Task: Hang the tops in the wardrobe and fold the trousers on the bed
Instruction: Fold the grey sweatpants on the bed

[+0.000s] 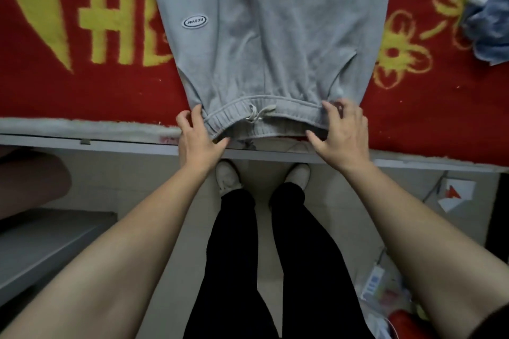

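The legs of the light grey jersey jogging trousers (270, 36) ran out of the top of the frame, so their lower ends could not be seen. A crumpled blue-and-white garment (487, 22) was cut off by the right edge and its kind could not be told. The packets and red object on the floor at lower right (380, 289) were too blurred to identify.

The jogging trousers lay flat and face up on the bed, the elastic waistband (261, 121) at the near edge with its pale drawstring (259, 114) knotted in the middle. A white oval logo patch (195, 21) sat on one leg. The left hand (198, 135) pinched the left waistband corner between curled fingers and thumb. The right hand (341, 135) gripped the right corner, fingers over the fabric, thumb at its lower edge.

Beneath lay a fleecy red blanket with yellow motifs (82, 91), ending at a white bed rail (110, 144). Below was a pale tiled floor (165, 283), where the person stood in black trousers (234, 256) and white shoes (227, 177). A grey ledge (49, 245) stood at the left.
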Tool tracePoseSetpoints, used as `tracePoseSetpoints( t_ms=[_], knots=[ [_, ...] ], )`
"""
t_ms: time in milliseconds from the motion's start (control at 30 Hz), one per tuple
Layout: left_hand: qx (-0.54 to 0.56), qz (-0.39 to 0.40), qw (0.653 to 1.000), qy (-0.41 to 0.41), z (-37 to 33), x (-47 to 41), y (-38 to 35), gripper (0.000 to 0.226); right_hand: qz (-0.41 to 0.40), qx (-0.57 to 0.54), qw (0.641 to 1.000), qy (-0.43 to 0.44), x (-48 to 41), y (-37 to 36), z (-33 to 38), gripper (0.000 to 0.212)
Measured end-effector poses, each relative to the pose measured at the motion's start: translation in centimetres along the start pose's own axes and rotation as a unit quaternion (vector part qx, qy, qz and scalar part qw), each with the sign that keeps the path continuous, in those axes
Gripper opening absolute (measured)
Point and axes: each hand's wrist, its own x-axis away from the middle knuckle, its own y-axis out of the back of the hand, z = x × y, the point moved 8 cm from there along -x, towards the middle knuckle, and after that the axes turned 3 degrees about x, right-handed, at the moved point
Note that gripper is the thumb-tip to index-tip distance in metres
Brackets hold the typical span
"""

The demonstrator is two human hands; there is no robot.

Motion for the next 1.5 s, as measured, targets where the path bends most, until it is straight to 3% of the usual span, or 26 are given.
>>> tracePoseSetpoints(
  t_ms=[200, 367, 500, 600, 667, 767, 800, 867, 933, 967, 1033, 1133, 1200, 1300, 1400, 1500],
  knots=[
    [-0.080, -0.016, 0.992, -0.100, -0.6, 0.0, 0.2, 0.053, -0.059, 0.060, 0.992, 0.097, -0.3, -0.6, 0.7, 0.024],
    [-0.160, -0.041, 0.963, -0.211, -1.1, 0.9, -0.4, 0.051, -0.084, 0.040, 0.986, 0.137, 2.5, 0.0, -2.1, 0.016],
    [-0.240, 0.034, 0.953, -0.184, -0.5, 0.5, -3.1, 0.055, 0.032, 0.043, 0.995, 0.087, 2.9, -3.5, -2.8, 0.021],
    [-0.264, 0.041, 0.947, -0.178, -1.8, -0.2, -3.1, 0.041, 0.117, 0.059, 0.991, 0.030, 1.9, -4.2, -2.4, 0.019],
    [-0.287, 0.026, 0.933, -0.215, -2.7, -0.5, -3.0, 0.038, 0.196, 0.064, 0.978, 0.020, 1.3, -3.7, -2.1, 0.023],
    [-0.314, 0.012, 0.906, -0.284, -4.4, -0.6, -3.3, 0.053, 0.329, 0.019, 0.944, -0.015, -0.2, -2.5, -2.6, 0.018],
    [-0.309, 0.006, 0.903, -0.299, -5.3, -0.6, -3.5, 0.056, 0.340, -0.016, 0.939, -0.050, -1.1, -1.7, -3.1, 0.022],
    [-0.270, -0.013, 0.909, -0.319, -7.5, -0.7, -3.8, 0.052, 0.258, -0.107, 0.950, -0.139, -3.8, 0.5, -4.6, 0.035],
    [-0.196, -0.031, 0.913, -0.356, -10.6, -0.4, -4.4, 0.041, 0.094, -0.177, 0.955, -0.218, -6.6, 3.0, -6.8, 0.029],
    [-0.155, -0.032, 0.911, -0.380, -12.4, -0.1, -5.0, 0.036, 0.030, -0.216, 0.943, -0.251, -7.8, 3.8, -8.0, 0.026],
    [-0.091, -0.005, 0.906, -0.414, -15.8, 0.6, -7.0, 0.023, -0.025, -0.325, 0.896, -0.302, -10.2, 3.9, -10.0, 0.045],
    [-0.043, 0.041, 0.909, -0.412, -20.0, 1.6, -10.1, 0.014, -0.030, -0.428, 0.837, -0.339, -14.0, 2.5, -12.2, 0.054],
    [-0.021, 0.044, 0.921, -0.386, -22.2, 2.0, -11.5, 0.017, -0.036, -0.420, 0.843, -0.334, -16.2, 2.7, -12.9, 0.051],
    [-0.081, 0.117, 0.947, -0.289, -24.3, 1.9, -14.2, 0.048, -0.025, -0.374, 0.872, -0.315, -18.4, 3.7, -13.0, 0.054],
    [-0.129, 0.151, 0.963, -0.184, -25.2, 0.9, -15.8, 0.077, 0.035, -0.404, 0.854, -0.326, -19.1, 2.8, -13.4, 0.048],
    [-0.134, 0.135, 0.968, -0.165, -26.4, 0.0, -16.1, 0.056, 0.059, -0.464, 0.821, -0.328, -19.3, 2.4, -13.9, 0.040]
  ],
)
